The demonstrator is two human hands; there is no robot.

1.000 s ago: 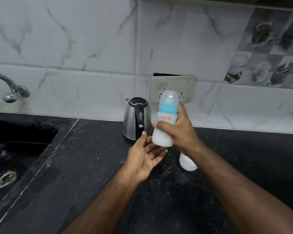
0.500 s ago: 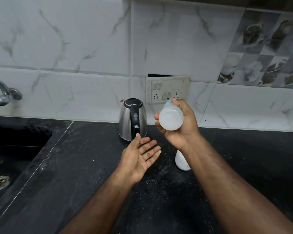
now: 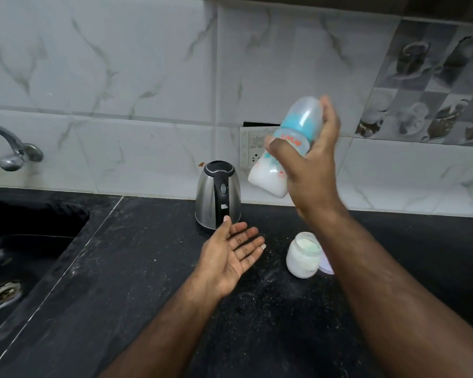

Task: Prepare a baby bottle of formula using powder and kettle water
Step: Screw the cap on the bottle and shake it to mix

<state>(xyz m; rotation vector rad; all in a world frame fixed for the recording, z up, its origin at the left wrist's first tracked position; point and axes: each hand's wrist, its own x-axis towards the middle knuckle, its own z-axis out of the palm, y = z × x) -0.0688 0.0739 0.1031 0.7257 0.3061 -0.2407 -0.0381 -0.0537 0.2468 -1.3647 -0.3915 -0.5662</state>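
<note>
The right hand [image 3: 310, 162] holds the bottle [image 3: 283, 151] aloft above the bench [image 3: 137, 268], grip wrapped round its middle; its long axis tilts, cap up-right, base down-left toward the kettle [image 3: 218, 195]; the left hand [image 3: 230, 255] lies open, palm up, empty.

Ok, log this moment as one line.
right hand: holds capped bottle tilted, milky | left hand: open, empty | powder jar: uncapped | kettle: closed

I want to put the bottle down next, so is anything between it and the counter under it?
Nothing visible. The bottle in the right hand hangs over bare counter, between the kettle and the powder jar.
</note>
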